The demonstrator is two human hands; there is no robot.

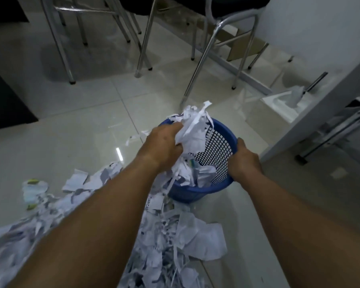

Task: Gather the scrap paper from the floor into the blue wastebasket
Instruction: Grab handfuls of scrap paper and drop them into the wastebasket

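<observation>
Left hand (164, 144) clutching a wad of scrap paper (192, 129) over the tilted blue wastebasket (218, 146), right hand (244, 159) gripping its rim, more shreds on the floor (71, 125)

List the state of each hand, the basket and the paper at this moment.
blue wastebasket, on the floor, partly filled with paper.
left hand, grips a bunch of shredded paper over the wastebasket.
right hand, holds the wastebasket's rim.
scrap paper heap, lies on the floor beside the wastebasket.
</observation>
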